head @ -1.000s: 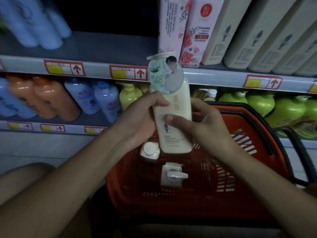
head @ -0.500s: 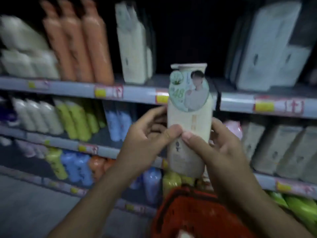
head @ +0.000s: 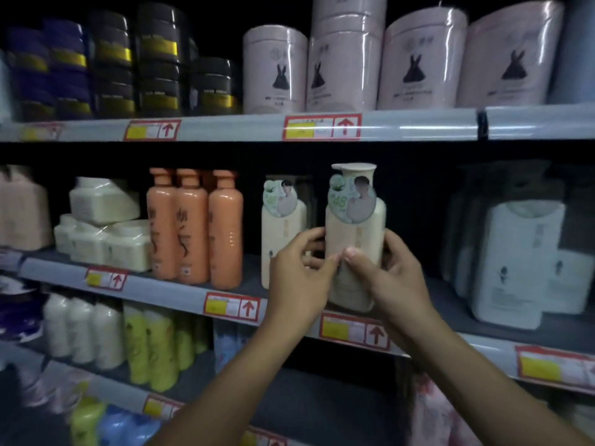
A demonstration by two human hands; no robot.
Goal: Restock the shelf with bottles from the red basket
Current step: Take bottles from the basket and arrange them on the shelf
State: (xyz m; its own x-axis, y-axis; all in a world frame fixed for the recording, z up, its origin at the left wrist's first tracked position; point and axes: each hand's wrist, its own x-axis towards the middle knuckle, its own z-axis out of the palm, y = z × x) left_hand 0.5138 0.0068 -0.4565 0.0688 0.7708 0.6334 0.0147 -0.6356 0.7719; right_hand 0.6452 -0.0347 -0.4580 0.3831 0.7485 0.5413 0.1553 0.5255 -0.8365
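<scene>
A cream bottle [head: 354,233] with a round green label near its cap is upright, held between both hands. My left hand [head: 297,278] grips its left side and my right hand [head: 386,278] grips its right side, thumbs meeting on the front. Its base is level with the front edge of the middle shelf [head: 167,291]. Just to its left a matching cream bottle [head: 283,226] stands on that shelf. The red basket is out of view.
Three orange bottles [head: 193,226] stand left of the matching bottle, with wrapped cream packs [head: 103,233] further left. White boxed bottles [head: 521,262] sit to the right. Pink tubs [head: 347,69] and dark jars [head: 154,62] fill the upper shelf; yellow and white bottles [head: 151,342] stand below.
Both hands lifted the cream bottle out of the red basket and up to the middle shelf. The view rose with them, so the basket dropped out of sight.
</scene>
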